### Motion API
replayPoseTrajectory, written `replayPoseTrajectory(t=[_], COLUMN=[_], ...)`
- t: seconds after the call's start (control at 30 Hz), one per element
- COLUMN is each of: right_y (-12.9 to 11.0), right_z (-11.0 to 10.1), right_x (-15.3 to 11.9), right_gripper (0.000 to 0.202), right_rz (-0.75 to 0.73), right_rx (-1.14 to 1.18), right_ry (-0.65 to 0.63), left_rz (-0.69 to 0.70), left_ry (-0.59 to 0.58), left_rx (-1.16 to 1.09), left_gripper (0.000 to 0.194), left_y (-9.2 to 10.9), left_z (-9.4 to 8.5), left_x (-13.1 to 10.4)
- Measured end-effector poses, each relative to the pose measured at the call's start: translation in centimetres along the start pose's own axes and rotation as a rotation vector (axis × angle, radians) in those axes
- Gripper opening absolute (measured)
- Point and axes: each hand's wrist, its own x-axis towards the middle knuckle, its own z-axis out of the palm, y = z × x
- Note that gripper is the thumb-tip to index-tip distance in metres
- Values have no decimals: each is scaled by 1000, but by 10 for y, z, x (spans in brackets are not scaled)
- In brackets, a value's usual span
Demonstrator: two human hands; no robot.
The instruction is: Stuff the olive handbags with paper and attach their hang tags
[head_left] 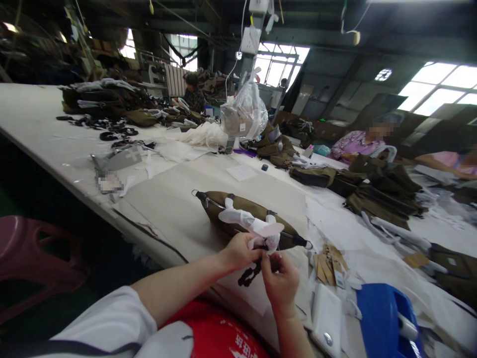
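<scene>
An olive-brown bag [219, 219] lies on the table in front of me, with a zip along its top and a metal ring at each end. Its handle [242, 219] is wrapped in white paper or film. At the near side of this handle, my left hand [242, 251] is closed in a pinch on the white wrapping. Close beside it, my right hand [281, 281] is pinched too, its fingertips almost meeting the left ones; what they hold is too small to tell. A dark cord or strap [249, 276] dangles below the fingers.
To the right are brown cardboard tags [330, 263], a white power bank-like box [326, 318] and a blue plastic holder [389, 318]. More olive bags [387, 194] are piled beyond, near a seated person [357, 144]. Black straps [115, 132] lie far left; a pink stool [40, 253] stands below.
</scene>
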Motion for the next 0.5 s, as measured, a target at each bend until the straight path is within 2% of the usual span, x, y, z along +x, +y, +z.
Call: replayPoseTrajectory(t=[0.1,0.2,0.37,0.5], right_y=[-5,-7,-7,-10], right_z=[3,3,-6,-14], right_x=[6,9,12,12], right_gripper=[26,30,42,47], right_rz=[163,261,233,191], right_rx=[107,188,249,241], right_ry=[-40,-82,-179,-253], left_rz=[50,100,193,63], left_ry=[32,25,-47,-13], left_rx=[211,370,459,366], left_gripper=[24,23,18,21], left_y=[6,18,24,13], left_z=[-1,-2,-1,-3], left_x=[-4,-10,-15,-9])
